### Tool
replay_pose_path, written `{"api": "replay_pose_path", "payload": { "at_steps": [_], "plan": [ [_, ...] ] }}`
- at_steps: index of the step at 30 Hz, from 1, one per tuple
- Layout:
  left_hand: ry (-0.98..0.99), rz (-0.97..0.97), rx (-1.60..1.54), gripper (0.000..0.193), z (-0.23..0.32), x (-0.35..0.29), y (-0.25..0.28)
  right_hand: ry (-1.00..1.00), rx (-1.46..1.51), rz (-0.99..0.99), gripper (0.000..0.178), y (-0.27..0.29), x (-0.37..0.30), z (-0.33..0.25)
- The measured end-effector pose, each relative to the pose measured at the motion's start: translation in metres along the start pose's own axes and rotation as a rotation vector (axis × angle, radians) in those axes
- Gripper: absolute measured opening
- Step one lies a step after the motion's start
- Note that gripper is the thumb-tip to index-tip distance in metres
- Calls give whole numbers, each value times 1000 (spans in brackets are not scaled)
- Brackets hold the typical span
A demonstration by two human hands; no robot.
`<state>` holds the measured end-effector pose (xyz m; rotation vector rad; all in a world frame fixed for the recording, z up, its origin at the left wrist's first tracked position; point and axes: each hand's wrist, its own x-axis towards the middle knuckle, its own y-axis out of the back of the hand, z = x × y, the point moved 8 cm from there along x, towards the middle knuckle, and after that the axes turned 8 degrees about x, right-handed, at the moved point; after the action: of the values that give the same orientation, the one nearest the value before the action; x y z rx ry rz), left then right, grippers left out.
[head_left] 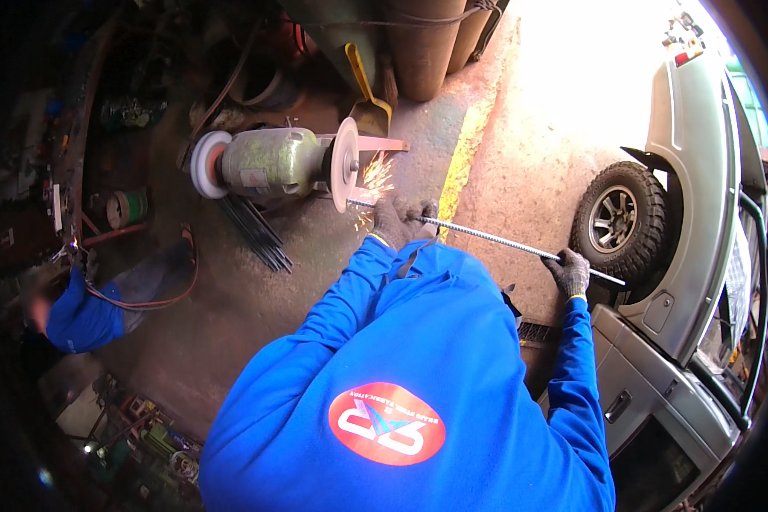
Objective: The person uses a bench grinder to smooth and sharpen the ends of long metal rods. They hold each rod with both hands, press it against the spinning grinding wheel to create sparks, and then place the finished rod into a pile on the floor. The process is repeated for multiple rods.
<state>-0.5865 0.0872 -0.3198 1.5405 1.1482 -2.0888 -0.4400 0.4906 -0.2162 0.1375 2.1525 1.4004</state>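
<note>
A long ribbed steel rod (495, 238) crosses in front of me, slanting down toward the right. Its left end meets the right-hand grinding wheel (345, 162) of a green bench grinder (273, 160), and orange sparks (375, 175) fly off there. My left hand (391, 224), in a dark grey knit glove, is closed round the rod a short way from the wheel. Farther along, near the rod's right end, my gloved right hand (571, 273) is closed on it too. The grinder's other wheel (211, 164) is pale and thick.
Several dark bars (260, 235) lie below the grinder. A yellow dustpan (372, 114) stands behind it, beside large cylinders (422, 51). At right is a silver vehicle (700, 171) with a big tyre (620, 218). A co-worker in blue (85, 316) crouches at far left near a hose (166, 300).
</note>
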Motion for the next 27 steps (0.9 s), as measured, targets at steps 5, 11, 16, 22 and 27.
{"api": "replay_pose_path", "payload": {
  "at_steps": [5,11,16,22,27],
  "plan": [
    [-11,-11,-53,48,1,-25,-24,18,-32,7,48,6,8,-5],
    [-11,-6,24,49,-3,-4,4,19,-29,-24,49,5,7,-1],
    [51,-21,4,51,-6,-17,0,52,-28,-9,48,6,5,-3],
    [21,25,-26,53,-8,-19,6,18,-32,-48,52,7,6,-3],
    [53,92,-69,54,-9,-55,-22,29,-39,-8,51,15,0,-9]
  ]
}}
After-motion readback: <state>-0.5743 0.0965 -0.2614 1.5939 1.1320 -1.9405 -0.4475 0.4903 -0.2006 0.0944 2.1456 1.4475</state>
